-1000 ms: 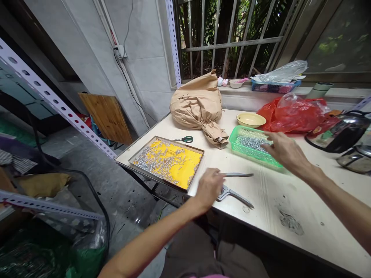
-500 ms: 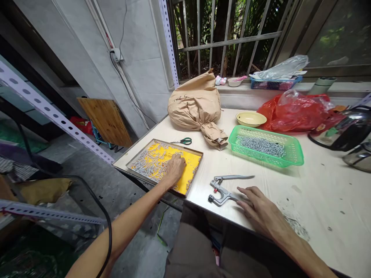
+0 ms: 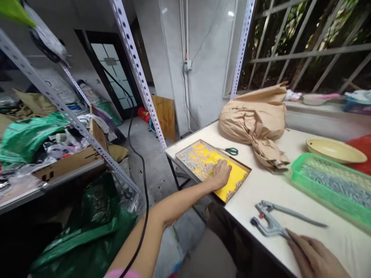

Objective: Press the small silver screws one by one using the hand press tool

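Note:
My left hand (image 3: 222, 173) is over a shallow tray (image 3: 242, 180) with a yellow bottom (image 3: 236, 170). Its fingers are curled down, and whatever lies at the fingertips is hidden. Many small silvery metal pieces (image 3: 199, 164) are heaped in the tray's left part, with a few along the right edge. My right hand (image 3: 319, 256), at the lower right, has its fingers closed about the lower handle of grey snap-fastener pliers (image 3: 271, 224). The pliers lie on the table, jaws to the left; their upper handle stands apart from the lower one.
Green-handled scissors (image 3: 231, 151) lie behind the tray. A brown paper sack (image 3: 252, 116) stands at the back. On the right are a green basket (image 3: 301, 166) of small metal pieces and a yellow dish (image 3: 336, 150). A black cable (image 3: 142, 185) hangs across my left arm.
The view has swung left, showing more shelving and floor. My right hand's fingers, spread beside the pliers before, have closed about the lower handle. My left hand stays over the tray.

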A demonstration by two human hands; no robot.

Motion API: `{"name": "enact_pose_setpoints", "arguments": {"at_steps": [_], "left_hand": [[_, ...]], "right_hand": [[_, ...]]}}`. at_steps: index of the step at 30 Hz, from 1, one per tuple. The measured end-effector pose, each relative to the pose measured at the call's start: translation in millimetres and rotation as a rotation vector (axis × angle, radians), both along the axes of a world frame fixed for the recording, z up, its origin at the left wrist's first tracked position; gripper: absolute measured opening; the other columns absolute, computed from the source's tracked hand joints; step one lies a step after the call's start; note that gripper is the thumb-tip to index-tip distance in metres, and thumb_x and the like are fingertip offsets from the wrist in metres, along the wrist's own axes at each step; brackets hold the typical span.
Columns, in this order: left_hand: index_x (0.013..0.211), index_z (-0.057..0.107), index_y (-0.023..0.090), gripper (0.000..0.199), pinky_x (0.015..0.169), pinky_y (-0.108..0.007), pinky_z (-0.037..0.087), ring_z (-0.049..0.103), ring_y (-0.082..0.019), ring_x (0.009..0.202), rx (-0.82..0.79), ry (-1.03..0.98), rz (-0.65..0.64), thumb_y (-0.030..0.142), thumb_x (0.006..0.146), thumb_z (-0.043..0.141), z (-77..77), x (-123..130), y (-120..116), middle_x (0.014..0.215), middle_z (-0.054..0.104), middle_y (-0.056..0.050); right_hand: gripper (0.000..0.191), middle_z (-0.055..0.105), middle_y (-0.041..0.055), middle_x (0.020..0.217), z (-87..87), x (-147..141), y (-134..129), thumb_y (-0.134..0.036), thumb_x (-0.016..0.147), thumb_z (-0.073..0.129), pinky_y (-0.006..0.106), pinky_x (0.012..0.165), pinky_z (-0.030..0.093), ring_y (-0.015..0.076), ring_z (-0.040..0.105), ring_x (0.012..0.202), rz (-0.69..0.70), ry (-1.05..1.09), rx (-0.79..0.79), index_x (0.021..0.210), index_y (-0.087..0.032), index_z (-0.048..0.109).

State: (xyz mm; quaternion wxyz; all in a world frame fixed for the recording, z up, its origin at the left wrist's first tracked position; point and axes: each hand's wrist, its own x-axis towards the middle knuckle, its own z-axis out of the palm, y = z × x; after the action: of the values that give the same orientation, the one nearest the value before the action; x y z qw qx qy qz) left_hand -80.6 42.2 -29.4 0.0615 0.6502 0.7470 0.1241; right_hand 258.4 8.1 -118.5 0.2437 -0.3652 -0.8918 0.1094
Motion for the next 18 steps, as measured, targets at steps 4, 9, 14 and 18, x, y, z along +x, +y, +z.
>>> {"name": "enact_pose_setpoints", "arguments": {"at_steps": [4,9,14,18], "left_hand": [[0.089,0.066,0.015,0.016,0.082,-0.030,0.046,0.059,-0.018,0.090,0.142,-0.367,0.020,0.014,0.084,0.051,23.7,5,-6,0.094,0.066,-0.007],[0.082,0.068,0.012,0.011,0.054,-0.020,0.043,0.055,-0.009,0.054,-0.037,-0.806,0.039,0.017,0.074,0.062,41.5,20,-15,0.068,0.065,-0.001],[0.077,0.068,0.011,0.009,0.048,-0.018,0.041,0.050,-0.006,0.047,-0.190,-0.925,-0.019,0.018,0.071,0.064,39.4,52,-28,0.061,0.061,0.002],[0.075,0.068,0.012,0.012,0.045,-0.017,0.040,0.048,-0.006,0.047,-0.274,-0.995,-0.009,0.023,0.071,0.066,35.4,76,-32,0.055,0.056,0.003]], "right_hand": [[0.038,0.060,0.0123,0.105,47.4,-33,-4,-0.037,0.093,0.036,0.042,0.079,0.048,0.0277,0.056,0.096,-0.141,-0.119,0.011,0.119,-0.024,0.059],[0.036,0.059,0.0106,0.101,69.0,-55,13,-0.030,0.096,0.032,0.031,0.078,0.044,0.0220,0.052,0.093,-0.172,-0.226,0.008,0.116,-0.022,0.061],[0.034,0.057,0.0088,0.096,77.3,-40,18,-0.029,0.097,0.034,0.030,0.076,0.038,0.0203,0.049,0.086,-0.224,-0.328,0.048,0.113,-0.024,0.063],[0.032,0.057,0.0088,0.097,79.1,-30,20,-0.028,0.096,0.037,0.030,0.078,0.037,0.0207,0.048,0.088,-0.224,-0.303,0.041,0.114,-0.024,0.064]]}}
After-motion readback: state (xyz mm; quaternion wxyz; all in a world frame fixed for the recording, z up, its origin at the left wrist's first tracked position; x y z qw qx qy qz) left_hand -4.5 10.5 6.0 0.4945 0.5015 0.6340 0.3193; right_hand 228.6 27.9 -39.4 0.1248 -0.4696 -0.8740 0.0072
